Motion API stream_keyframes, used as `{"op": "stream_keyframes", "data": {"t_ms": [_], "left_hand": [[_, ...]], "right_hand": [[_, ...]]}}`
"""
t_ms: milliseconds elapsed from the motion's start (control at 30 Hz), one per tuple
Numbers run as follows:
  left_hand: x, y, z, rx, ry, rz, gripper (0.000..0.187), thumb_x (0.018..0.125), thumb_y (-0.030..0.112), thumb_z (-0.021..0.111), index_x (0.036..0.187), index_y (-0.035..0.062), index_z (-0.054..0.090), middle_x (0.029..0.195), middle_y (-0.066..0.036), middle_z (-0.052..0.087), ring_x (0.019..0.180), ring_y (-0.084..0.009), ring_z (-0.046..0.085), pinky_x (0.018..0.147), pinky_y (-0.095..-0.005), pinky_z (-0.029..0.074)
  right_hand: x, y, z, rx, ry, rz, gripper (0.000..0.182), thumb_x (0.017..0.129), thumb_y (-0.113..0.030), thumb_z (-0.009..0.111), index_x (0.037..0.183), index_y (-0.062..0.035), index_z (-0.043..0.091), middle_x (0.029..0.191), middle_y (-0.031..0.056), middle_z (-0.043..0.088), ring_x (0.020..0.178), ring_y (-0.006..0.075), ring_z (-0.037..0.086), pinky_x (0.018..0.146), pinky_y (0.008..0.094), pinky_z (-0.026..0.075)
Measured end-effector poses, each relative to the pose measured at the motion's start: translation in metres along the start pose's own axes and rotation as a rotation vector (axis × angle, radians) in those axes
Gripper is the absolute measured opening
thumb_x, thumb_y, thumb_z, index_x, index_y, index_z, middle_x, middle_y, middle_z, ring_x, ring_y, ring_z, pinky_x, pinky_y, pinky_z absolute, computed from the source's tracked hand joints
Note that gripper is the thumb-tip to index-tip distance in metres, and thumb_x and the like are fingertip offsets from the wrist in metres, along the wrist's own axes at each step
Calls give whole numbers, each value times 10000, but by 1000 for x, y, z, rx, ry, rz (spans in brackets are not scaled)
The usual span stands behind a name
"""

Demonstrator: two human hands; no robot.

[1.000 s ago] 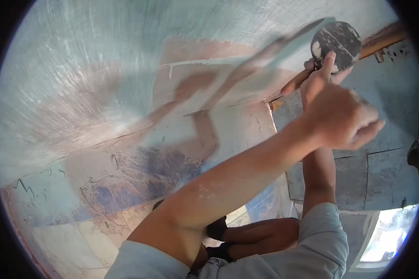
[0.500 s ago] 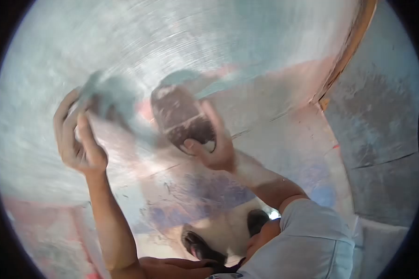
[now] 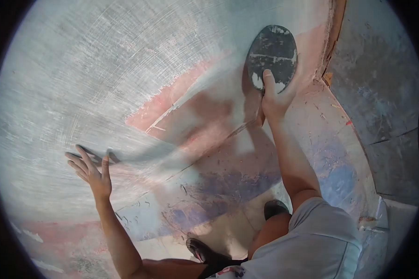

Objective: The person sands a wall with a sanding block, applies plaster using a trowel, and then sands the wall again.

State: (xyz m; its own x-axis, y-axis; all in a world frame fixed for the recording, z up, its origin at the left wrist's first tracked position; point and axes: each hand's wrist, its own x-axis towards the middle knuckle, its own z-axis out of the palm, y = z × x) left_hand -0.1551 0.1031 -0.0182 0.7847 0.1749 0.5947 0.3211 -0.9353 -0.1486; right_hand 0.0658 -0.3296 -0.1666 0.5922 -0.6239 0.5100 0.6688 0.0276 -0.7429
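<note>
My right hand (image 3: 279,100) grips a flat oval black pad (image 3: 273,46), its face scuffed and chipped with pale patches. The thumb lies over the near end of the pad, while the other fingers are hidden behind it. The pad is over the red-painted right part of a large curved surface (image 3: 125,60), casting a shadow beside it. To the left, my left hand (image 3: 94,174) is open with fingers spread, empty, its fingertips close to the scratched grey-white area.
A red patch (image 3: 181,97) with a ragged edge crosses the surface. A brownish raised edge (image 3: 333,42) bounds it on the right, beside a grey stained panel (image 3: 381,93). Below are worn blue paint (image 3: 209,197) and my dark shoes (image 3: 198,249).
My right hand has carried the pad right and upward in view, uncovering the red patch. My left hand has lowered and its fingers have spread.
</note>
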Motion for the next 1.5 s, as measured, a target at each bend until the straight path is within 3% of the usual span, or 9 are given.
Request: {"op": "stream_keyframes", "data": {"t_ms": [433, 600, 767, 900, 967, 1167, 1300, 1400, 1500], "left_hand": [[-44, -22, 64, 3, -21, -10, 1127, 883, 694, 616, 1617, 41, 64, 1607, -356, -190, 1468, -577, -189, 1147, -712, -34], [-39, -46, 67, 145, 38, 95, 1117, 865, 705, 629, 1611, 37, 131, 1607, -366, -171, 1459, -593, -192, 1116, -747, -52], [-38, -50, 82, 84, 93, 103, 1213, 791, 746, 680, 1610, 38, 134, 1599, -383, -167, 1447, -612, -200, 1076, -781, -86], [-41, -44, 97, -24, 198, 90, 1322, 700, 788, 726, 1619, 65, 110, 1597, -386, -169, 1442, -615, -211, 1057, -792, -106], [-39, -48, 97, -4, 214, 99, 1344, 680, 795, 736, 1622, 76, 101, 1598, -384, -171, 1440, -616, -213, 1051, -796, -107], [-41, -43, 96, 41, 234, 114, 1332, 699, 765, 746, 1624, 65, 93, 1616, -355, -162, 1461, -594, -189, 1082, -773, -90], [-39, -44, 97, 10, 229, 114, 1329, 703, 764, 744, 1624, 62, 92, 1617, -354, -160, 1460, -594, -190, 1079, -774, -95], [-41, -43, 99, -6, 246, 119, 1318, 691, 778, 745, 1623, 87, 120, 1602, -376, -175, 1440, -620, -209, 1053, -800, -92], [-39, -46, 97, 7, 230, 109, 1315, 690, 778, 747, 1622, 88, 127, 1602, -375, -175, 1439, -619, -211, 1049, -804, -88]], "right_hand": [[-47, -7, 4, -252, -385, -281, 708, 855, -167, 745, 1455, 49, 437, 1315, 215, 581, 1209, 288, 579, 1027, 377, 458], [-10, -17, 1, 159, -6, 151, 532, 887, -94, 687, 1364, 61, 508, 1229, 210, 633, 1094, 294, 639, 954, 402, 498], [-75, -31, 28, -172, -259, -156, 676, 895, -138, 702, 1485, 27, 415, 1293, 242, 613, 1112, 344, 649, 964, 403, 504], [-88, -42, 18, 38, -592, 336, 688, 904, -211, 705, 1483, 22, 415, 1293, 265, 610, 1108, 388, 649, 963, 427, 502], [-55, -25, 11, -263, -472, -422, 669, 916, -193, 692, 1479, 27, 407, 1259, 262, 621, 1057, 387, 656, 942, 410, 510], [-32, -23, 13, 112, -69, 298, 630, 920, -139, 696, 1441, 77, 413, 1298, 200, 599, 1122, 298, 623, 984, 390, 499], [-107, -22, 34, -203, -353, -319, 720, 921, -272, 723, 1478, 58, 409, 1386, 308, 550, 1261, 447, 576, 1028, 447, 477], [-107, -34, 28, -5, -566, 65, 736, 914, -295, 732, 1474, 61, 414, 1406, 329, 522, 1311, 481, 522, 1044, 456, 460], [-67, -23, 19, -260, -395, -255, 653, 911, -210, 711, 1435, 62, 431, 1289, 278, 590, 1168, 413, 606, 1014, 401, 479]]}}
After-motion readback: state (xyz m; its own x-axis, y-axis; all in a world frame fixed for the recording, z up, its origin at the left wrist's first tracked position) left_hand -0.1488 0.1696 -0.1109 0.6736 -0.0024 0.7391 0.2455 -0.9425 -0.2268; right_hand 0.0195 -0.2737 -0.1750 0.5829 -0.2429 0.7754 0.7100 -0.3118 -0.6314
